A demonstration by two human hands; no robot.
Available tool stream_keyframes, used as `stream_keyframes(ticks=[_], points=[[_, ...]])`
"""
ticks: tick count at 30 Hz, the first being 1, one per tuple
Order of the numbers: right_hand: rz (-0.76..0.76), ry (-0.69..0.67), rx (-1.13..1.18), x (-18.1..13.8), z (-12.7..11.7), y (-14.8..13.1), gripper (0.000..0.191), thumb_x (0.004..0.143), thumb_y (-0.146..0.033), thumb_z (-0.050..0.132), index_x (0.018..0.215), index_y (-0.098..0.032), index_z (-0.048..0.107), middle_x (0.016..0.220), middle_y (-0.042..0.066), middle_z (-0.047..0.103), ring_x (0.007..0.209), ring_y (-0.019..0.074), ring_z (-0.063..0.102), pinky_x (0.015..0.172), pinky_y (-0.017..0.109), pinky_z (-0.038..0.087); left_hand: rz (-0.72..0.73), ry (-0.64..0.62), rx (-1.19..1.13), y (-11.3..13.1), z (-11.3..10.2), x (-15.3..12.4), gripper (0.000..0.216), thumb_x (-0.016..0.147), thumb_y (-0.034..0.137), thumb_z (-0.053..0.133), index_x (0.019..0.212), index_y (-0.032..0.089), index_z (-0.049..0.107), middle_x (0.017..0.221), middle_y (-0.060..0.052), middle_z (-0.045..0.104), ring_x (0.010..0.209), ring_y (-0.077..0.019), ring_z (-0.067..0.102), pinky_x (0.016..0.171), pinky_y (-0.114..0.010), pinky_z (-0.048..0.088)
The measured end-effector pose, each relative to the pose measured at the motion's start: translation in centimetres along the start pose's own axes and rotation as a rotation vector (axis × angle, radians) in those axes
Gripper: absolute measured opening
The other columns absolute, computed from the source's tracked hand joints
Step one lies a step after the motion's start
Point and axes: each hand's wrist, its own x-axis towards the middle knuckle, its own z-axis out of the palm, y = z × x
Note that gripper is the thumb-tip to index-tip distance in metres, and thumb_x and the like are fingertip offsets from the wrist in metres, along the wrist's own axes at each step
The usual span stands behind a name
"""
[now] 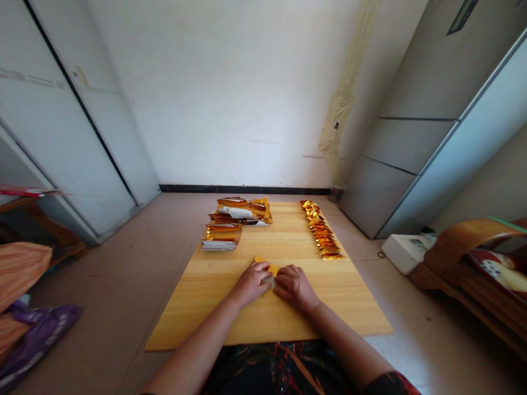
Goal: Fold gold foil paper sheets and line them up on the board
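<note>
Between my hands, near the middle of the wooden board, is a small piece of gold paper (272,267) with a pale underside showing toward me. My left hand (252,284) is closed on its left side, fingers bent over it. On the right side my right hand (297,288) grips the paper with curled fingers. Parts of the paper are hidden under the fingers. Farther off to the left lie stacks of shiny gold sheets (222,233) with pale edges. A row of folded gold foil pieces (323,236) runs along the board's right side.
The wooden board (197,307) reaches from my lap toward the white wall (230,109). A grey fridge (395,137) stands at the right, by a white box (405,252) and wooden furniture (448,269). Plastic bags (37,329) lie at the left.
</note>
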Motion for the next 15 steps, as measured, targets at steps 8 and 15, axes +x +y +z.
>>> stream_keyframes(ticks=[8, 15], points=[[0.1, 0.003, -0.014, 1.3, 0.8, -0.2, 0.01, 0.083, -0.029, 0.063, 0.079, -0.02, 0.061, 0.088, 0.002, 0.061, 0.085, 0.0161, 0.05, 0.075, 0.029, 0.032, 0.022, -0.012, -0.009, -0.5, -0.2, -0.1, 0.031, 0.069, 0.014, 0.061, 0.099, 0.02, 0.07, 0.122, -0.008, 0.06, 0.113, -0.0216, 0.053, 0.101, -0.037, 0.041], [0.09, 0.019, 0.019, 1.0, 0.8, 0.2, 0.014, 0.085, -0.034, 0.061, 0.079, -0.021, 0.062, 0.089, 0.002, 0.061, 0.086, 0.0152, 0.05, 0.076, 0.028, 0.031, -0.006, 0.074, -0.004, -0.1, 0.2, -0.1, 0.02, 0.071, 0.012, 0.059, 0.088, 0.02, 0.068, 0.117, -0.007, 0.061, 0.111, -0.0204, 0.054, 0.099, -0.035, 0.043]])
